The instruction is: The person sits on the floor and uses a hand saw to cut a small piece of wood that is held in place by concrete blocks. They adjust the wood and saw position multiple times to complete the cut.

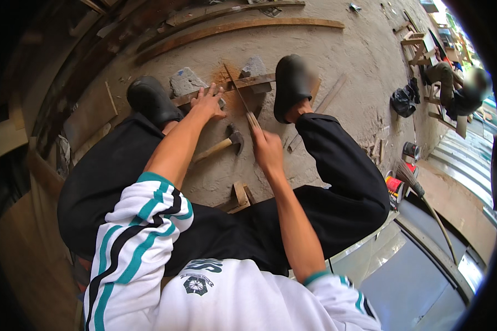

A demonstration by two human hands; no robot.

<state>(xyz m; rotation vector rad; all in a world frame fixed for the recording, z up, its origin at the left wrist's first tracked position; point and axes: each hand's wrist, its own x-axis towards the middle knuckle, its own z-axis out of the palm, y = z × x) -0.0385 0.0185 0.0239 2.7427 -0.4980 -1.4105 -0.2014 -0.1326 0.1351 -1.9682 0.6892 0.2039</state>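
Observation:
My right hand [268,150] is closed round the wooden handle of a handsaw [239,94]. The narrow blade points away from me and crosses a wooden strip [257,80]. With fingers spread, my left hand [207,105] presses on the same strip, left of the blade. Two grey stone blocks, a left one [186,81] and a right one [253,67], sit by the strip. Reddish sawdust [233,71] lies on the ground around the blade. A claw hammer [221,144] with a wooden handle rests on the ground between my arms.
My feet in black clogs, left [152,100] and right [292,83], flank the strip. Long boards [243,25] lie at the far side. To the right are a black plastic bag [405,99], paint cans [395,185], a broom [411,179] and a seated person [453,91].

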